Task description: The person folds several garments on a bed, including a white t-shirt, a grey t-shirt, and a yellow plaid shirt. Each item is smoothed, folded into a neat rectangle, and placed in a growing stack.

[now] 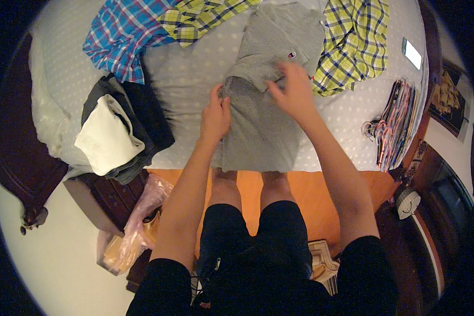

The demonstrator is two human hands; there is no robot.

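A grey knit garment [260, 130] with a small round logo lies partly folded over itself at the front of the bed, its lower end at the mattress edge. My left hand [216, 118] grips its left side near the fold, thumb on top. Over the right part of the fold is my right hand [296, 91], blurred, with thumb and forefinger apart. Whether its fingertips touch the cloth is hard to tell. Yellow-green plaid cloth [351, 47] lies against the garment's right side, and another stretch of similar plaid [193, 19] is at its upper left.
On the bed [193, 67], a blue plaid garment [122, 35] lies at upper left, above dark folded clothes [154, 114] topped by a white folded garment [108, 138]. A bundle of hangers [397, 122] and a lit phone [412, 54] lie right. A nightstand [110, 197] stands lower left.
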